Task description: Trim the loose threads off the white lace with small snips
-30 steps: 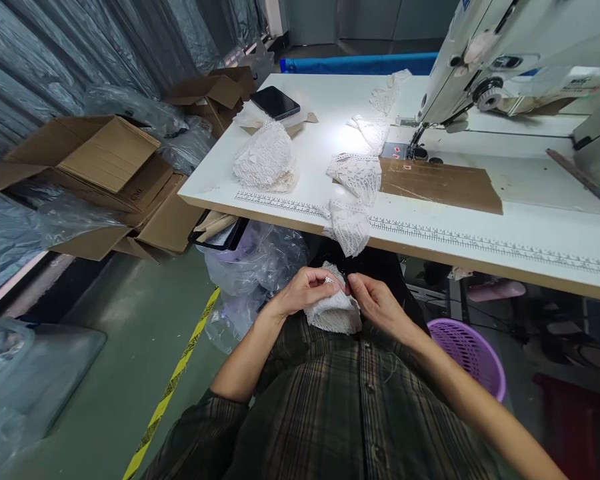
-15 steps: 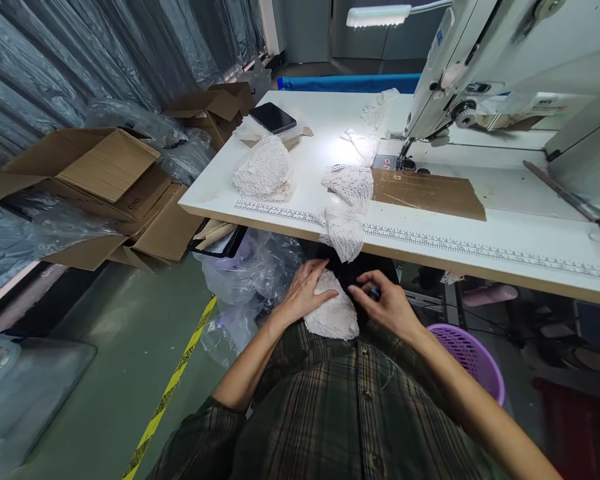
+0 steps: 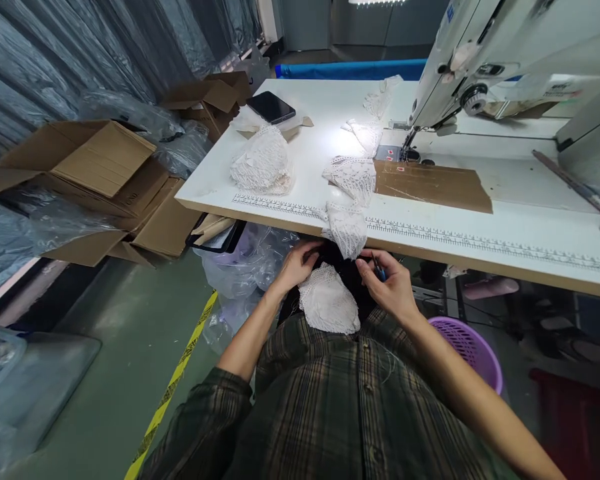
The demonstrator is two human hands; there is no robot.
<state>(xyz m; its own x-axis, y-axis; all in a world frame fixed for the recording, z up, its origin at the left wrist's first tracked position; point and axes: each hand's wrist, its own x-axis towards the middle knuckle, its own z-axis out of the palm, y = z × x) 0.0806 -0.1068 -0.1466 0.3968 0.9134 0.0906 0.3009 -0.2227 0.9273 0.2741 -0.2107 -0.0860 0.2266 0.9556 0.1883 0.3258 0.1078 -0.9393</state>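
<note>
A white lace pile (image 3: pixel 329 308) rests on my lap against my plaid shirt. A lace strip (image 3: pixel 349 230) hangs over the front edge of the white sewing table (image 3: pixel 480 223) and runs back across it towards the sewing machine (image 3: pixel 480 60). My left hand (image 3: pixel 296 265) is just under the table edge, fingers curled at the lower end of the hanging strip. My right hand (image 3: pixel 389 285) is closed around a small blue-handled tool (image 3: pixel 379 271), close to the strip's right side.
On the table lie a lace heap (image 3: pixel 263 163), a black phone (image 3: pixel 271 107), a cardboard sheet (image 3: pixel 433 183) and a printed ruler along the front edge. Open cardboard boxes (image 3: pixel 87 167) and plastic bags stand at the left. A purple basket (image 3: pixel 473 347) sits under the table.
Both hands have risen from the lace pile on my lap to the strip hanging off the table edge. The pile now lies loose on my lap.
</note>
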